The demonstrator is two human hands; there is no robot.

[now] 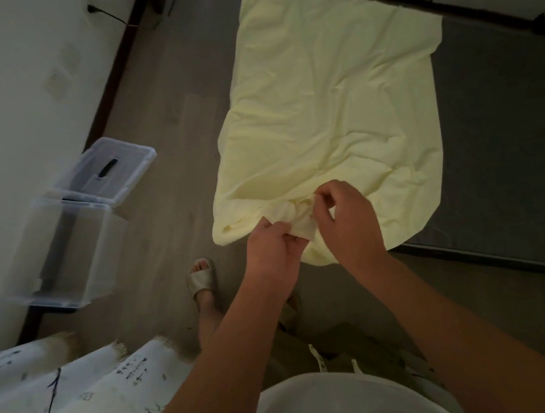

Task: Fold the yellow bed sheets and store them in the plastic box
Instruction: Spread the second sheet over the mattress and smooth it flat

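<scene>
We see the yellow sheet (328, 104) as soft, matt, creased cloth; the box (69, 251) and its lid (111, 166) at left as clear, smooth plastic; the floor (171, 93) looks like matt wood.

Views: one only, head-worn, wide-angle.
Direction: forward and steeply down onto floor (166, 117) and mattress (493, 123).
Nearness: close above both forearms; plastic box (69, 251) at left edge.
Overlap: none, single view.

A home bedroom: a dark bare mattress (500, 129) fills the 2 o'clock side, wood-look flooring (164, 94) runs up the middle, a white wall with dark skirting (115, 85) stands at 10 o'clock, and a fringed printed curtain (67, 395) hangs at 8 o'clock.
</scene>
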